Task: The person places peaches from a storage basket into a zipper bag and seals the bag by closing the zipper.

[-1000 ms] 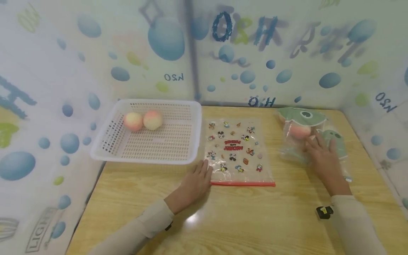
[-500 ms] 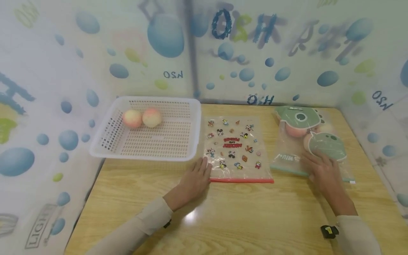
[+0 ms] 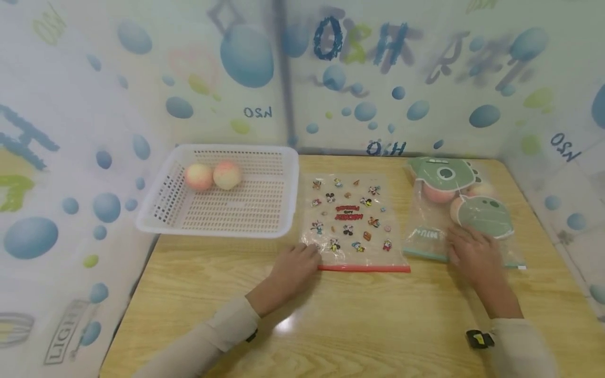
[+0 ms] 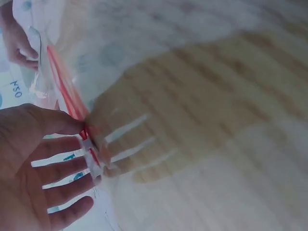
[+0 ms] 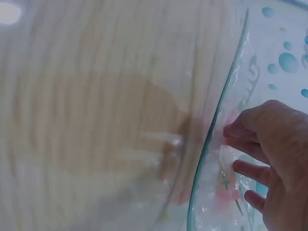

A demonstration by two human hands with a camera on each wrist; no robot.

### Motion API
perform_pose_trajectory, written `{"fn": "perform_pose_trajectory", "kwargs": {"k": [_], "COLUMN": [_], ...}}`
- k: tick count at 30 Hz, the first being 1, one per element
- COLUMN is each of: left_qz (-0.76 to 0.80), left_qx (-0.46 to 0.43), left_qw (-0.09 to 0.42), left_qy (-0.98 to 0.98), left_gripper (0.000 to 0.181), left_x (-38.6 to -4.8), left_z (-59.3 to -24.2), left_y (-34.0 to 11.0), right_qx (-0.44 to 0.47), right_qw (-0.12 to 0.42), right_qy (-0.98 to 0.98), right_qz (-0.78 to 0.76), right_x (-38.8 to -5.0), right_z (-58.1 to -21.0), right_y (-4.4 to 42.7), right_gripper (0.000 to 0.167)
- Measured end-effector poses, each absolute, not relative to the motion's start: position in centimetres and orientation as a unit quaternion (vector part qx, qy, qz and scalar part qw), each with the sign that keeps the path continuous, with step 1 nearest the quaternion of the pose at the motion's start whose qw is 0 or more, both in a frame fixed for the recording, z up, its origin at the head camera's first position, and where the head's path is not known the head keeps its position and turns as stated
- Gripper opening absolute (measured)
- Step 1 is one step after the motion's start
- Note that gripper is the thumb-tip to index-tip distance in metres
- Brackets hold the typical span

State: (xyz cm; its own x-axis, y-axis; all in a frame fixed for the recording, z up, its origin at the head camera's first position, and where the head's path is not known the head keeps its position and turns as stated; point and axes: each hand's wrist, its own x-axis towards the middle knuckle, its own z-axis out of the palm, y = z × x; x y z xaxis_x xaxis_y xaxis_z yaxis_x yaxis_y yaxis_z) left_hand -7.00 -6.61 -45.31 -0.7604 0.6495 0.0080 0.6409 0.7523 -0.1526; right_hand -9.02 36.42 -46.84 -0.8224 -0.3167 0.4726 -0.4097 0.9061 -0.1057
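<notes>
White basket, left: two peaches inside. Patterned bag, centre, flat: a skewed pull at one corner could crease it. Left hand: thumb and forefinger apparently pinching the red zip. Green bag, right, filled: dragging could roll its fruit. Right hand: over it, thumb and forefinger together; grip on film unclear.

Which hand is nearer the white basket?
Left. The left hand is just off the white basket, at the red-zipped bag; the right hand is farther away, on the green-zipped bag.
</notes>
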Motion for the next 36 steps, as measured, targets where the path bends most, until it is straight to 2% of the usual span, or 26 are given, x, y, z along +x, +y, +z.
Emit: {"fn": "perform_pose_trajectory", "kwargs": {"k": [4,8,13,16,26,32,34,36], "left_qz": [0.062,0.036,0.014,0.010,-0.001,-0.018,-0.027,-0.033], "left_qx": [-0.346,-0.344,-0.333,-0.331,-0.333,-0.320,-0.321,-0.327], "left_qw": [0.042,0.039,0.038,0.049,0.115,0.136,0.145,0.162], "left_qy": [-0.935,-0.938,-0.942,-0.942,-0.936,-0.937,-0.935,-0.930], "left_gripper": [0.010,0.006,0.012,0.013,0.016,0.014,0.013,0.011], "left_x": [-6.9,-6.8,-6.9,-6.9,-6.8,-6.7,-6.7,-6.7], "left_z": [-45.3,-45.4,-45.4,-45.3,-44.8,-43.7,-43.4,-43.3], "left_y": [-6.3,-6.2,-6.1,-6.1,-6.1,-6.0,-6.0,-6.0], "right_qx": [0.200,0.200,0.252,0.280,0.373,0.427,0.436,0.438], "right_qw": [0.252,0.252,0.251,0.243,0.218,0.220,0.219,0.210], "right_qy": [-0.942,-0.940,-0.924,-0.917,-0.883,-0.853,-0.849,-0.851], "right_qz": [0.096,0.112,0.141,0.150,0.186,0.206,0.203,0.198], "right_x": [-8.7,-8.6,-8.3,-8.1,-7.5,-6.8,-6.7,-6.6], "right_z": [-47.0,-46.9,-46.0,-45.4,-44.3,-44.6,-44.8,-45.0], "right_y": [35.9,35.4,33.7,32.3,26.4,23.8,23.4,23.3], "right_gripper": [0.026,0.022,0.016,0.019,0.024,0.046,0.040,0.026]}}
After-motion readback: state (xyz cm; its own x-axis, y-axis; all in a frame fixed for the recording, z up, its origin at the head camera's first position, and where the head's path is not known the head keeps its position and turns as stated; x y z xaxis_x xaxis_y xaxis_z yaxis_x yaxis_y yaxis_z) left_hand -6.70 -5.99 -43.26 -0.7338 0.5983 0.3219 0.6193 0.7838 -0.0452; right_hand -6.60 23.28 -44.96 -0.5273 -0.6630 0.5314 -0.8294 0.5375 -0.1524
